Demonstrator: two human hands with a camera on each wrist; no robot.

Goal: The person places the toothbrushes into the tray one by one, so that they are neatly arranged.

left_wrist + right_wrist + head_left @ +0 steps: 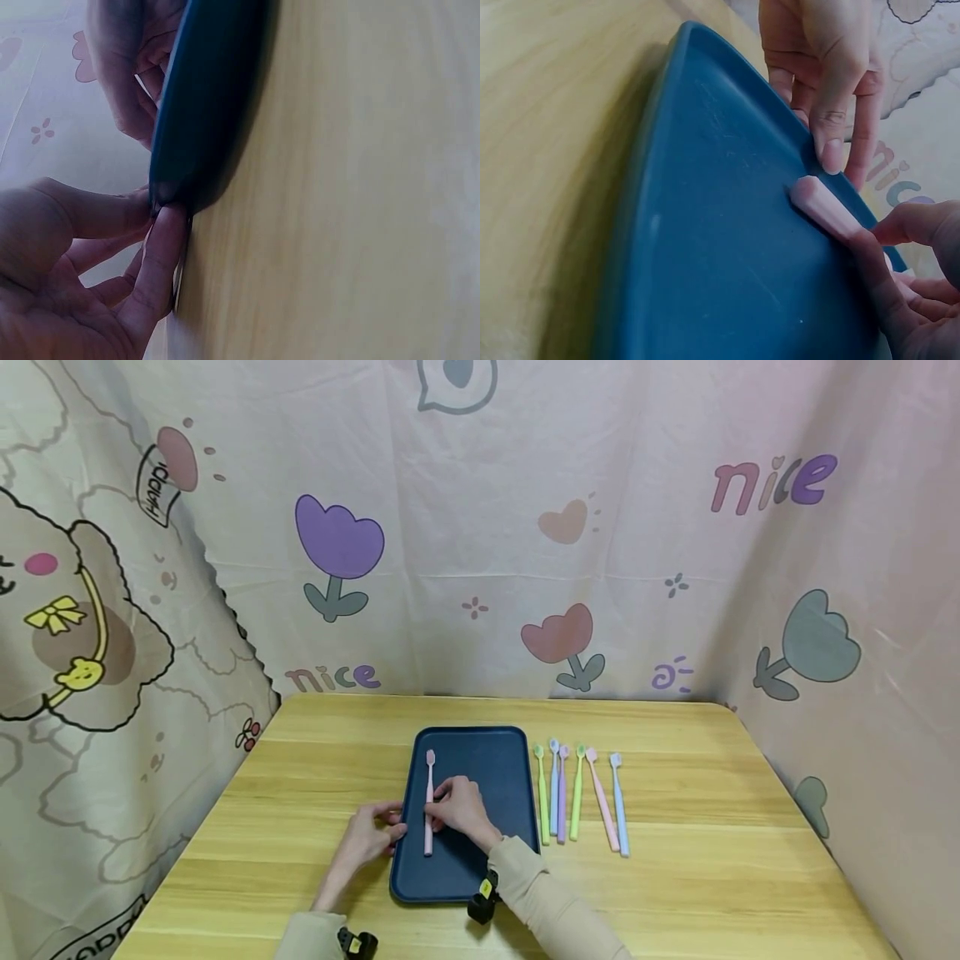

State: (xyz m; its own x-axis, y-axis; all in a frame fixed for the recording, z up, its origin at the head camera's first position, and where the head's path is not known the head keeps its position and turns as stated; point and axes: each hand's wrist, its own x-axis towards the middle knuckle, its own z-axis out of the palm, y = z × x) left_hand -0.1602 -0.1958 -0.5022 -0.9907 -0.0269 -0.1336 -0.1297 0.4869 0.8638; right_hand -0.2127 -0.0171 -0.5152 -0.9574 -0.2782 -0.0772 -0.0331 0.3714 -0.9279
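Wears beige sleeves (558,906) nearest. Pinches a dark-blue rectangular tray (491,777) by its rim with the left hand (370,837), and a pale-pink slender toothbrush (428,843), lying inside along the left side, with the right hand (461,810). Seems mid-placement; probably calls next for gentle letting-go. Has six pastel toothbrushes (577,797) on the wood-grain surface (697,827) alongside. Reads "nice" twice on the pale printed curtain (465,510) beyond.

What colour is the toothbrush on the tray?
Pink. The toothbrush shows best in the head view.

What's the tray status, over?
Left hand holds tray by left edge. Right hand pinches pink toothbrush inside tray. Six other toothbrushes lie right of tray, out of the way.
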